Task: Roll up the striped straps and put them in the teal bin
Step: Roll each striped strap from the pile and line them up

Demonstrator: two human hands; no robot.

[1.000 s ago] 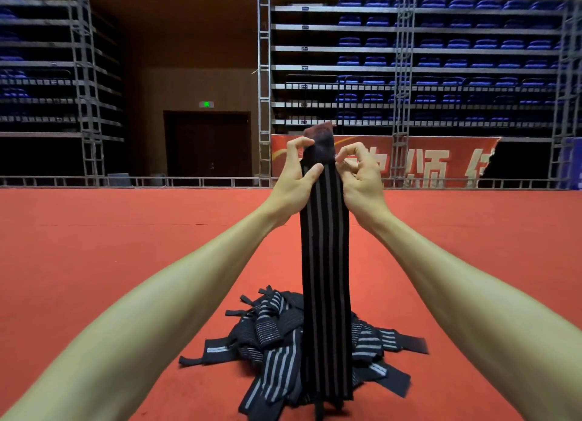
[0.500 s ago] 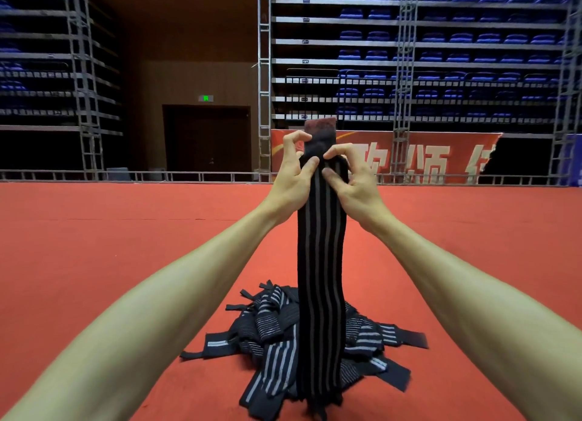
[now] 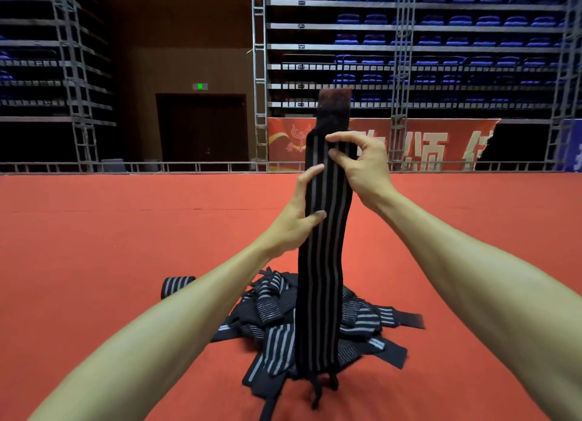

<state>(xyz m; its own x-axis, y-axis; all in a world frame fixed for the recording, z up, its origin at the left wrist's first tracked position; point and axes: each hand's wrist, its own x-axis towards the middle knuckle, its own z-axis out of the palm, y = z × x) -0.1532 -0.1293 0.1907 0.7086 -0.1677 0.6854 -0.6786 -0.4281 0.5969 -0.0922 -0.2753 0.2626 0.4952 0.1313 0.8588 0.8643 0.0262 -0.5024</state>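
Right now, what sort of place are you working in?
Most likely an indoor sports arena: tiers of blue seats behind metal scaffolding, a wide red floor, and a red banner at the far edge.

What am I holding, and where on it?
One striped strap: right hand pinches it near the top, left hand grips its edge lower down.

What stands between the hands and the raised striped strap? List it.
Nothing visible. The left hand and the right hand both grip the striped strap directly. No teal bin shows, so that path cannot be judged.
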